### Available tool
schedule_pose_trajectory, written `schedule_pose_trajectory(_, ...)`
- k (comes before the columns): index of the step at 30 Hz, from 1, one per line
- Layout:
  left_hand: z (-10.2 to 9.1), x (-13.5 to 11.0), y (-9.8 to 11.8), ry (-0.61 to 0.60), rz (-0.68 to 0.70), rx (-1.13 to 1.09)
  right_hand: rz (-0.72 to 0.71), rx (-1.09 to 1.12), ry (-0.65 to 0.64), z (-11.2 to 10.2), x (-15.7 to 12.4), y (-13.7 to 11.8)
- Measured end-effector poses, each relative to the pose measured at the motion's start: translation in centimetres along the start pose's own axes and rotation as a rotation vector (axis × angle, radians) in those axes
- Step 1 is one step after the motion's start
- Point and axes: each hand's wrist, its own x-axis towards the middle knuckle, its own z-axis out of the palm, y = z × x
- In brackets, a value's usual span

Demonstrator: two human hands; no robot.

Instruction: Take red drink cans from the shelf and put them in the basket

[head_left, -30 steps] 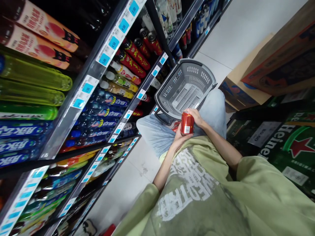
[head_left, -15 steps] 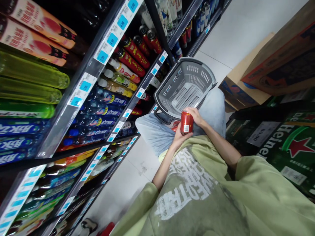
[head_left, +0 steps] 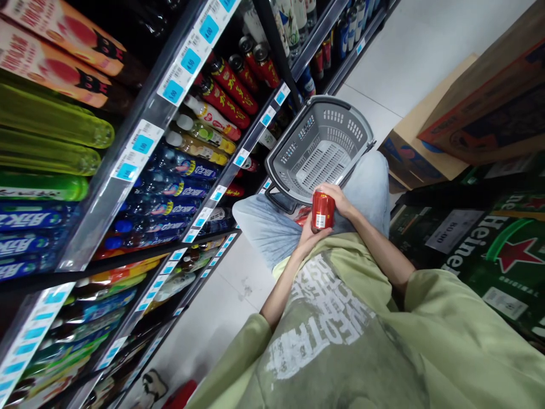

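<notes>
A red drink can [head_left: 324, 209] with a small white barcode patch is held in front of my lap. My left hand [head_left: 309, 236] grips its lower end. Around its upper side wrap the fingers of my right hand [head_left: 337, 199]. Just beyond the can, between my knees and the shelf, is a grey shopping basket [head_left: 326, 162] with slotted walls and a black handle. Part of another red item [head_left: 301, 216] shows beside the can, mostly hidden by my left hand.
Drink shelves [head_left: 145, 136] with blue price tags run along the left, holding bottles and red cans [head_left: 232, 85]. Cardboard boxes [head_left: 421, 142] and green beer cases [head_left: 502, 244] are stacked on the right. A pale tiled floor [head_left: 374, 85] lies beyond the basket.
Both hands stay on the red can, which seems turned slightly, with yellow lettering now showing near its top. The view has shifted a little; the basket has stayed in place.
</notes>
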Motion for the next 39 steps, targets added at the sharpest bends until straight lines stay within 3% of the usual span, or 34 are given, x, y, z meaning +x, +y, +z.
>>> schedule_pose_trajectory(6,0.3,-0.7,0.3,-0.116,-0.13,-0.136,0.022,0.096,-0.045,0.1,-0.1,-0.9)
schedule_pose_trajectory(13,0.5,-0.6,0.4,-0.109,-0.121,-0.163,0.034,0.105,-0.039,0.0,-0.1,-0.8)
schedule_pose_trajectory(18,0.6,-0.1,0.4,-0.073,-0.128,-0.021,0.049,0.075,-0.022,0.0,-0.1,-0.9)
schedule_pose_trajectory(29,0.4,1.4,-1.0,0.011,0.099,0.277,0.022,0.021,-0.03,0.0,0.1,-0.5)
schedule_pose_trajectory(39,0.4,1.6,-1.0,0.021,0.125,0.314,0.032,-0.031,-0.029,0.0,0.1,-0.5)
